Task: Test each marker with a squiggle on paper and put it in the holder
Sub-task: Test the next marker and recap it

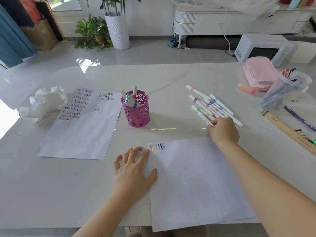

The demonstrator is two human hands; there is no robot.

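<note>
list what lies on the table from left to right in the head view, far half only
crumpled white tissue → used sheet covered in squiggles → pink cutout marker holder → loose white markers → pink pencil case → clear tub of pens

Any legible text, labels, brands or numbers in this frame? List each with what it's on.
Nothing reads for certain.
On the markers: dark print along the barrels, too small to read.
On the dark blue pen: white print, blurred.
On the wooden strip: dark print, blurred.
On the microwave: keypad marks, too small.
On the near sheet and the far sheet: coloured squiggles, no words.
</note>
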